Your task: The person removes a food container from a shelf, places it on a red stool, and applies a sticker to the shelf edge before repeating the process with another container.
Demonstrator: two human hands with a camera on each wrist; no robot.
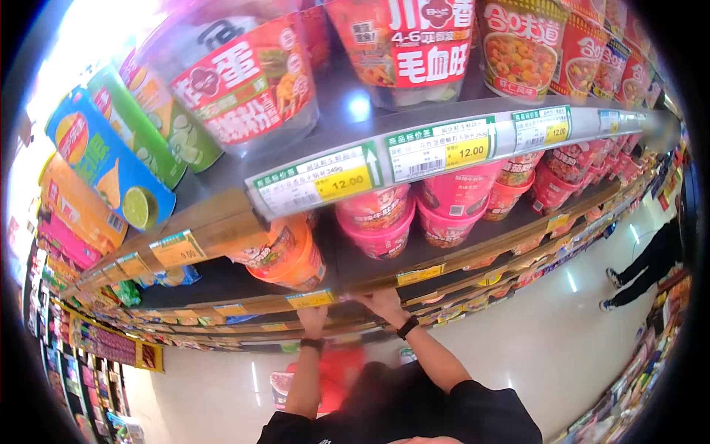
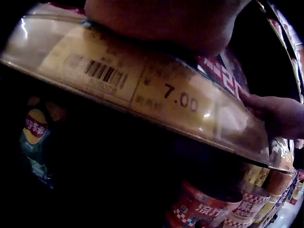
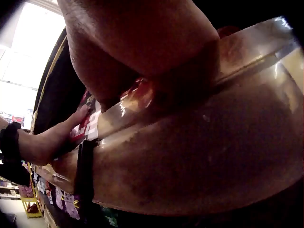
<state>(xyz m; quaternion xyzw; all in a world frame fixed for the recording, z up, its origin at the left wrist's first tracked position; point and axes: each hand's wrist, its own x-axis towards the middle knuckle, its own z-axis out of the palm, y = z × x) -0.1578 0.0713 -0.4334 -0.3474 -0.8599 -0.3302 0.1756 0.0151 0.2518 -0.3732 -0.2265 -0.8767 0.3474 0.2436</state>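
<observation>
Your left hand [image 1: 313,317] and right hand [image 1: 384,302] both reach over the shelf edge [image 1: 370,285], touching a red packet [image 3: 90,121] behind the price strip [image 2: 142,85]; whether the fingers grip it, cannot tell. Farther up: pink noodle bowls [image 1: 377,222], then chip cans [image 1: 111,159] at far left.
</observation>
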